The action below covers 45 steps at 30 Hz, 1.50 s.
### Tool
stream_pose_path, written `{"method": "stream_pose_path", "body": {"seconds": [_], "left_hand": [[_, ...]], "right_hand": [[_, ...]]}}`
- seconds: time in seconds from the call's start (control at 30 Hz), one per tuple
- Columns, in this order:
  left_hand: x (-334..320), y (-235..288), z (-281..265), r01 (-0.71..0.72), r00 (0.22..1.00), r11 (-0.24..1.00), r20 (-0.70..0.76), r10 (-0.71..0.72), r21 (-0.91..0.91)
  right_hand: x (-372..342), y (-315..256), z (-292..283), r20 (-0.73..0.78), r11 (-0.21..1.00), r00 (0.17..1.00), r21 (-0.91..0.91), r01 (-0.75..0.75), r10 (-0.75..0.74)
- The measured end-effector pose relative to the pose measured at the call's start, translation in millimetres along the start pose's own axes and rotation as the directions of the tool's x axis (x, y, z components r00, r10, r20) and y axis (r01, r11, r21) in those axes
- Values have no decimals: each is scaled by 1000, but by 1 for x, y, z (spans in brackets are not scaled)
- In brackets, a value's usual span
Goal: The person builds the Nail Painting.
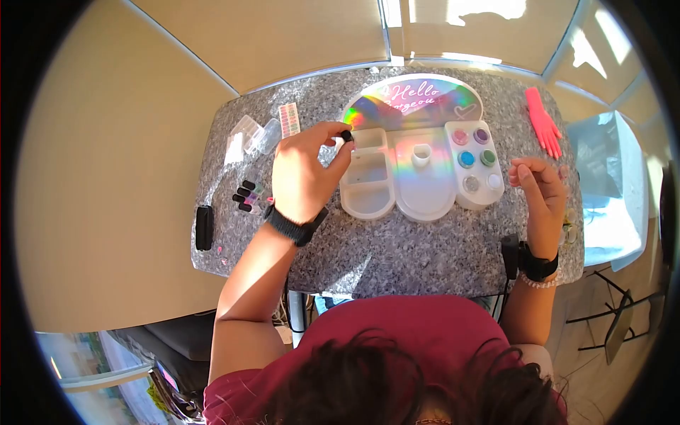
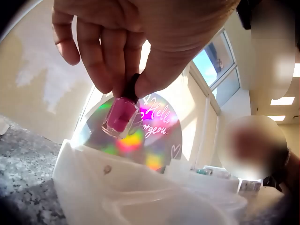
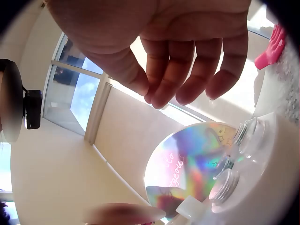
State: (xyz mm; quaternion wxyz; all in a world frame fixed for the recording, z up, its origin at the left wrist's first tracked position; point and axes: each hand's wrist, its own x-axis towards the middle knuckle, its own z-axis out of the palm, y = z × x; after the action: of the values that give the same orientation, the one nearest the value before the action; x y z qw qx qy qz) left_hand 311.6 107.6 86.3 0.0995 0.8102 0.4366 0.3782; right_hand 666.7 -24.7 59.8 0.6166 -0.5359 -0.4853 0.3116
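**Pink polish bottle hung cap-up from the left hand's pinch**

By the head view's clock, centred on the grey table (image 1: 333,248), a black case (image 1: 204,228) lay toward 8 to 9 o'clock, its long axis running 12 to 6. Black-capped bottles (image 1: 248,197) lay at 9; clear boxes (image 1: 244,138) and a sticker sheet (image 1: 289,120) at 10.

The left hand (image 1: 306,170) pinched the black cap of the polish bottle (image 2: 120,116) between thumb and fingers, its outermost finger spread from the rest. The bottle was above the white tray's (image 1: 367,203) 10 o'clock edge. In the left wrist view its long axis tilted: cap toward 1, pink base toward 7.

At 12 stood the iridescent panel (image 1: 411,103); the tray's middle section carried a white ring-shaped piece (image 1: 421,155), its right section six jars (image 1: 466,159).

The right hand (image 1: 542,188) hovered at 3, fingers bent, thumb tip beside the index fingertip; whether they touched could not be told. A pink model hand (image 1: 544,124) lay at 2, fingers toward 5.
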Motion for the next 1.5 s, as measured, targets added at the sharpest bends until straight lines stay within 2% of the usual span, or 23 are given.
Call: {"method": "stream_pose_path", "body": {"seconds": [0.07,0.1,0.13,0.2,0.33,0.47,0.6,0.67,0.7,0.73,0.8,0.87,0.9,0.93,1.0,1.03,1.13,1.4,1.47,1.5], "left_hand": [[-11,17,-12,-69,998,997,-7,69,35],[-20,22,-15,-35,999,999,16,35,-7],[-30,28,-21,-31,997,998,75,27,53],[-47,30,-24,-1,990,998,142,-8,57],[-64,22,-19,36,987,993,154,-54,116],[-68,17,-11,12,988,984,147,-38,177],[-77,15,-12,-29,997,942,80,3,335],[-77,21,-24,54,998,932,-56,-37,358],[-83,8,-34,112,993,904,-79,-87,413],[-81,4,-47,194,979,874,-144,-144,446],[-87,-30,-73,373,917,849,-288,-276,375],[-100,-58,-94,410,899,758,-366,-241,508],[-106,-69,-102,457,885,709,-358,-299,537],[-111,-81,-110,457,884,708,-359,-298,538],[-119,-105,-120,500,866,742,-233,-443,447],[-120,-111,-123,516,857,784,-208,-472,345],[-122,-123,-125,539,842,792,-170,-512,287],[-119,-125,-120,494,869,782,-193,-455,381],[-117,-124,-125,536,842,731,-321,-432,422],[-113,-121,-128,512,846,736,-405,-346,442]], "right_hand": [[-3,0,-3,-16,1000,1000,7,-12,12],[-4,1,-3,-15,1000,1000,10,-22,22],[-4,2,-2,-15,1000,1000,11,-21,21],[-3,2,0,-13,1000,1000,12,-20,20],[-4,0,8,33,1000,999,-9,-5,5],[-4,8,9,56,1000,998,10,15,-16],[-8,16,8,74,1000,997,19,-7,5],[-8,26,2,45,1000,999,-3,-14,15],[-8,28,-1,54,1000,998,-2,-13,13],[-8,30,-2,71,1000,997,11,-13,12],[-8,33,-3,28,1000,999,-11,-29,29],[-6,32,-1,33,1000,999,-7,-15,15],[-7,31,0,43,1000,999,-22,-13,14],[-7,30,1,52,999,999,-39,-13,15],[-7,28,3,49,999,999,-40,-14,16],[-8,28,3,45,999,999,-41,-16,18],[-9,31,-1,45,999,999,-37,-4,6],[-11,7,7,38,1000,999,-27,15,-14],[-10,-8,14,47,998,998,-45,38,-36],[-10,-17,20,75,997,996,-49,55,-52]]}}
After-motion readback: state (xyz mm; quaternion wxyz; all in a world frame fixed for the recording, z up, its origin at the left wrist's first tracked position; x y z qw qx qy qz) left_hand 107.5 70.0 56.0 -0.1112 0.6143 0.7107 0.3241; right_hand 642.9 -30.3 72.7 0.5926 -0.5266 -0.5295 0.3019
